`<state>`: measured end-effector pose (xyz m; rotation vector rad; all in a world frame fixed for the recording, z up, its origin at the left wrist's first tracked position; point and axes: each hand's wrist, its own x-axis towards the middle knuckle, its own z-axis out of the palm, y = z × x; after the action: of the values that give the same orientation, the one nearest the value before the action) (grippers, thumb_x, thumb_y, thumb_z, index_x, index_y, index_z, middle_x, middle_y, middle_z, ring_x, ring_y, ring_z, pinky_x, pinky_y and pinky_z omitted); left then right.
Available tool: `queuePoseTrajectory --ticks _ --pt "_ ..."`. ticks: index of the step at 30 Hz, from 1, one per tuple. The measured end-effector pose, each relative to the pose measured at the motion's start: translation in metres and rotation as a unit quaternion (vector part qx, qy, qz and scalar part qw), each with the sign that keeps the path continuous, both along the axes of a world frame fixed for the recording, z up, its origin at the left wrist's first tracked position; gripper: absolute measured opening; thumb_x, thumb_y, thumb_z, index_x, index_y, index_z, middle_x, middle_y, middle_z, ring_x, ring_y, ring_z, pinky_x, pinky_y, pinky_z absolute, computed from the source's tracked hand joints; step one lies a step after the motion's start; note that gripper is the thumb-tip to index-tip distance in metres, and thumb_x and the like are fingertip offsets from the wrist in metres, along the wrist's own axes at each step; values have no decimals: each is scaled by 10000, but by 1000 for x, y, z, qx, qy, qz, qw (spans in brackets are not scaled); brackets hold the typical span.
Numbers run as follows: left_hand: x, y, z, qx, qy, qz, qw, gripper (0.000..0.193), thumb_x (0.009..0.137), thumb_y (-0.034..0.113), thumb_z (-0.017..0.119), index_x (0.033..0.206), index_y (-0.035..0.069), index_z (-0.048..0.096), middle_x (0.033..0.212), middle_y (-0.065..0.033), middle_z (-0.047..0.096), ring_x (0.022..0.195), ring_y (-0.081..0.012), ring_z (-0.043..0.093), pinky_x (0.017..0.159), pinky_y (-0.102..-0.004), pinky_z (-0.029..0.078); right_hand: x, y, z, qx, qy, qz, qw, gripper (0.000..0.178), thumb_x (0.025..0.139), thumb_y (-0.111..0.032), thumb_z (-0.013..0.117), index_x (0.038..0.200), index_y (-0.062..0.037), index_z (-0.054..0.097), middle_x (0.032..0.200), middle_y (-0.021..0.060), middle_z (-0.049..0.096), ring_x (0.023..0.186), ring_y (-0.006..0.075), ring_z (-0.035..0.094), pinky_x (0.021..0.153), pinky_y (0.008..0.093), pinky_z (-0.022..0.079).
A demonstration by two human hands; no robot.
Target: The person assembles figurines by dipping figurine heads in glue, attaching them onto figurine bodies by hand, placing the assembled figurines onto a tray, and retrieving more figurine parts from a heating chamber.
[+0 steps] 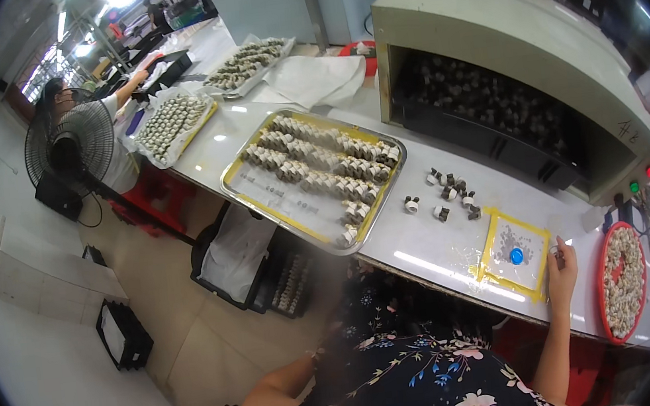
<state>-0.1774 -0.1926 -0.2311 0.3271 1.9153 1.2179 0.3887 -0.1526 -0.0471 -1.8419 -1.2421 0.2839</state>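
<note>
My right hand [561, 279] is at the right end of the white worktop, its fingers pinched on a small dark part [559, 255] with details too small to make out. Beside it lies a yellow-taped white square [547, 283] bearing small grey bits and a round blue cap [516, 256]. Left of this square sits a loose group of small black-and-white parts [451, 187]. Farther left, a metal tray [320, 245] carries rows of similar parts. My left upper arm [270, 394] shows at the lower edge, while the left hand is hidden.
A red round basket [604, 307] of small pale pieces stands at the far right. A beige box-shaped machine [472, 18] with dark insides backs the worktop. Two more filled trays [172, 124] lie farther left, near a fan [69, 148] and a seated person [115, 106]. Black crates [124, 335] sit on the floor.
</note>
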Motion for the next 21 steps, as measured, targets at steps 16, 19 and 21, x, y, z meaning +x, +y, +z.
queuePoseTrajectory --ticks 16,19,21 --pt "5 3 -12 14 -47 9 999 397 885 217 495 1208 -11 528 1212 -153 554 1096 -242 527 941 -318 412 3 -2 -2 -3 -37 -8 999 290 814 1 575 1103 14 596 1058 99 529 844 169 517 733 261 439" --pt "6 -2 -19 3 -58 7 998 400 886 222 494 1209 -11 528 1214 -152 553 1098 -242 526 942 -318 411 -1 1 1 3 -34 -2 999 297 813 3 574 1110 15 594 1042 95 533 842 165 515 727 259 438" --pt "3 -8 -22 -5 -64 6 998 401 887 225 493 1210 -11 527 1215 -152 552 1100 -242 526 942 -318 411 -2 1 2 -1 -30 -1 1000 300 813 3 574 1112 17 592 1038 96 535 850 166 518 726 259 439"
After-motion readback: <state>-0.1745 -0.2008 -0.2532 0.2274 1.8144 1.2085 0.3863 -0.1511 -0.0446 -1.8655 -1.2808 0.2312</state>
